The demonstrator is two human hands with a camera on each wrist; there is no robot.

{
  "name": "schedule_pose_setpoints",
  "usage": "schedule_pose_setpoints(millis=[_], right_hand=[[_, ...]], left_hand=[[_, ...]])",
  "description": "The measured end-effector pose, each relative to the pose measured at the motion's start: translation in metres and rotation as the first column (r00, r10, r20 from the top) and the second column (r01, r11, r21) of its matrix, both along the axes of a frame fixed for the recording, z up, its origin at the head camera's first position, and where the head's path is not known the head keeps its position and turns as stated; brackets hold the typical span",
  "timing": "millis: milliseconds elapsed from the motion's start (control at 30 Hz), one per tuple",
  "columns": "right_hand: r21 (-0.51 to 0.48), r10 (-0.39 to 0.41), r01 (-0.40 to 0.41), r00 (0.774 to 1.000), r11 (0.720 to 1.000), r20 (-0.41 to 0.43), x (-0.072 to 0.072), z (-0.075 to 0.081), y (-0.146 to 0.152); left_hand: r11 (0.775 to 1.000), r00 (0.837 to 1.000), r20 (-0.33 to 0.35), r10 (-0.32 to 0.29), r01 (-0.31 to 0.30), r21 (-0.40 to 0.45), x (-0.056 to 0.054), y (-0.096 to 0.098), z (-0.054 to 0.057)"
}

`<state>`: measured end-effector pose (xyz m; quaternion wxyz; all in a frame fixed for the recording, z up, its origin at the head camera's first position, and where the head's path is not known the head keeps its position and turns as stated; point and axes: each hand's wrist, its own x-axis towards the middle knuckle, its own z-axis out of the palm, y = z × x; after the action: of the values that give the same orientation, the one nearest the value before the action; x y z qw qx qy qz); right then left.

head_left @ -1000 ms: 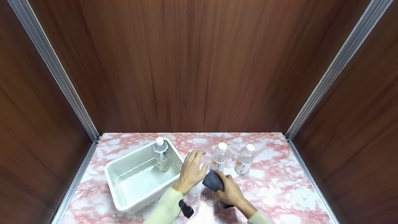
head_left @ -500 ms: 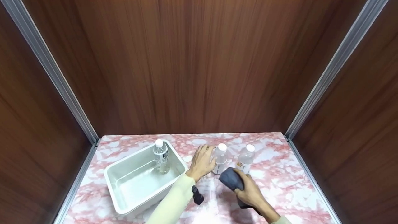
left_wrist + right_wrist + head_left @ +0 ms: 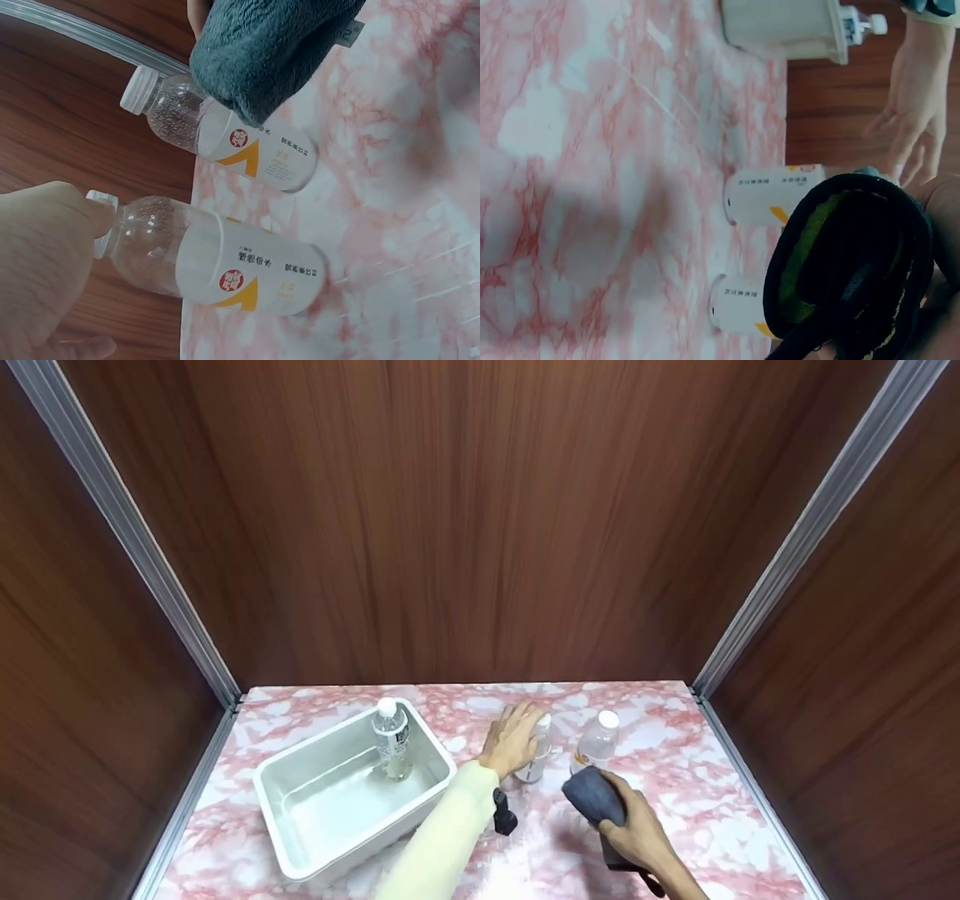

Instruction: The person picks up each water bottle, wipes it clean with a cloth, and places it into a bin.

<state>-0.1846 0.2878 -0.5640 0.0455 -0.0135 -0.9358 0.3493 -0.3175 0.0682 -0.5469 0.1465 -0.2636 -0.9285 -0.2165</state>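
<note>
My left hand (image 3: pixel 511 741) is at the upper left side of a clear plastic bottle (image 3: pixel 532 769) with a white cap. In the left wrist view its fingers reach the cap (image 3: pixel 103 206), while the thumb lies apart from it. The label (image 3: pixel 247 262) is white with a yellow mark. My right hand (image 3: pixel 637 829) grips a fuzzy grey-blue cloth thing (image 3: pixel 596 795); a small tag (image 3: pixel 350 34) sticks out from it. A dark-rimmed opening with green inside shows in the right wrist view. Behind the cloth stands a second, matching bottle (image 3: pixel 598 741), its lower part hidden.
A pale grey bin (image 3: pixel 322 817) stands to the left, holding one upright capped bottle (image 3: pixel 394 744). The red-and-white marbled tabletop (image 3: pixel 705 810) is bounded by brown wood-grain panels (image 3: pixel 450 525) and metal edge rails (image 3: pixel 742 641).
My left hand has moved right and up to the middle bottle, which now leans slightly. My right hand has carried the cloth thing to the right, in front of the right bottle.
</note>
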Motion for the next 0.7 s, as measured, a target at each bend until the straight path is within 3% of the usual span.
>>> schedule_pose_setpoints(millis=[167, 367, 700], right_hand=[[-0.015, -0.013, 0.013, 1.000, 1.000, -0.014, 0.000, 0.003, 0.007], [-0.039, -0.024, 0.023, 0.999, 0.999, -0.036, 0.000, 0.004, 0.009], [-0.099, 0.007, -0.018, 0.994, 0.995, -0.105, -0.007, 0.010, 0.002]], left_hand=[[0.999, 0.995, -0.087, -0.040, 0.042, 0.026, 0.000, 0.004, -0.006], [0.997, 0.980, -0.198, -0.017, 0.031, 0.065, 0.007, 0.004, -0.017], [0.993, 0.965, -0.261, -0.020, 0.049, 0.106, 0.024, -0.007, -0.028]])
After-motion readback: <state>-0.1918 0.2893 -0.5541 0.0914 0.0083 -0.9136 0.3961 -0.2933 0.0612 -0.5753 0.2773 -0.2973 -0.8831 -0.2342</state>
